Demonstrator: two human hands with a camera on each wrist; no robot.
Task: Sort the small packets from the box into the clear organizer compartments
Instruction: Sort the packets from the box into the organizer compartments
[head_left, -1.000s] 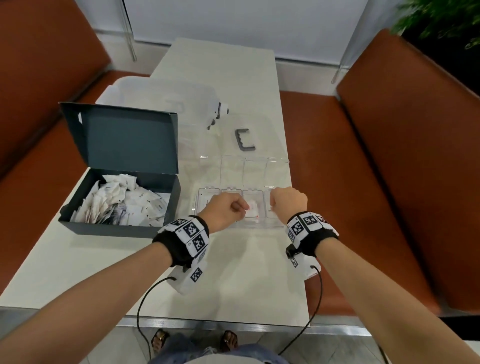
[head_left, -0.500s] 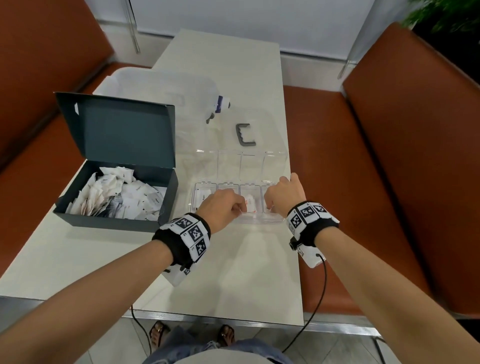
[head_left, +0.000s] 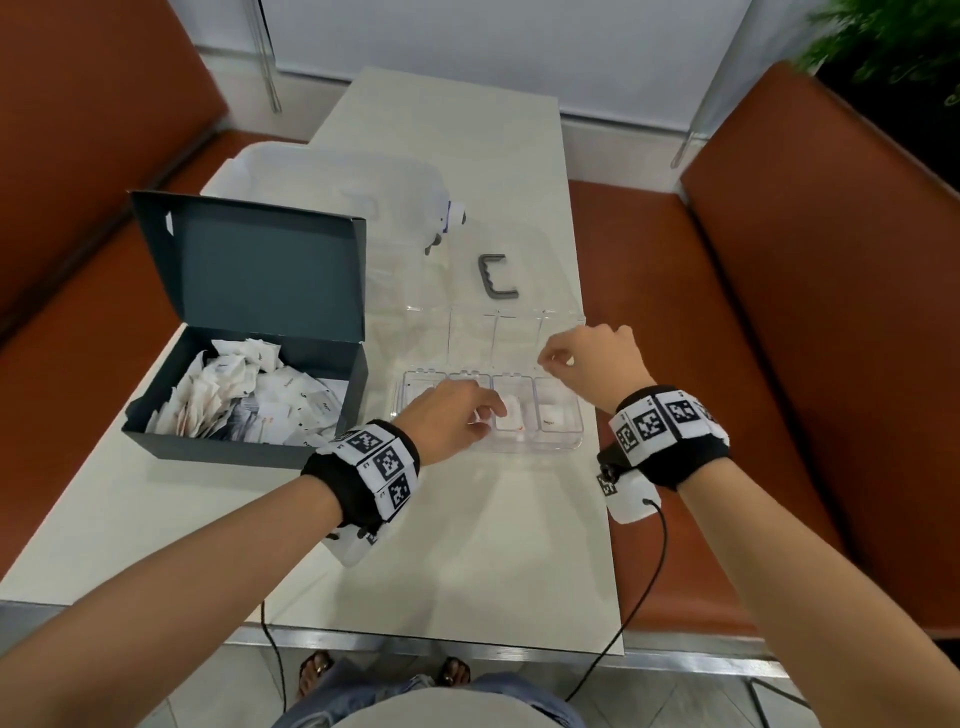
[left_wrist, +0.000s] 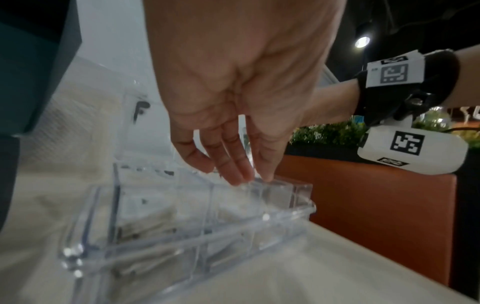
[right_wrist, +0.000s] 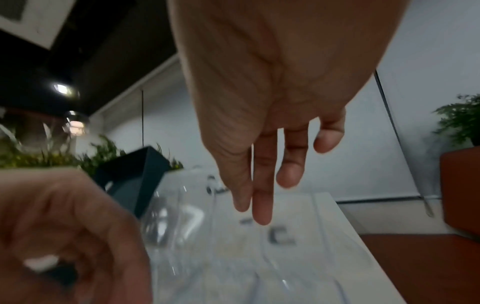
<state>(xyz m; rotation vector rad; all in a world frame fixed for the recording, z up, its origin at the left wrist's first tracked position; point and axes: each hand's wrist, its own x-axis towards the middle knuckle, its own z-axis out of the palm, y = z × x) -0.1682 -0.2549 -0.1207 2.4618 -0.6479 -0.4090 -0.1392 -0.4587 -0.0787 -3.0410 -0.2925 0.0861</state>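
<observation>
The clear organizer (head_left: 535, 447) lies on the table with its lid (head_left: 498, 332) standing open behind it. White packets lie in its two right compartments (head_left: 553, 415). My left hand (head_left: 485, 415) reaches down into the middle compartments; in the left wrist view its fingertips (left_wrist: 235, 179) touch a divider and I see no packet in them. My right hand (head_left: 553, 358) hovers above the back right corner near the lid, fingers hanging straight (right_wrist: 262, 214) and holding nothing. The dark box (head_left: 249, 452) at the left holds a heap of white packets (head_left: 244, 395).
A grey handle piece (head_left: 498, 278) lies behind the lid, and a translucent tub (head_left: 332, 182) stands behind the box. The table's right edge runs close to the organizer, with an orange bench (head_left: 753, 364) beyond it. Bare tabletop lies in front of the organizer.
My right hand has lifted off the organizer's right compartment and moved back toward the lid, leaving a packet there. My left hand stays over the middle compartments.
</observation>
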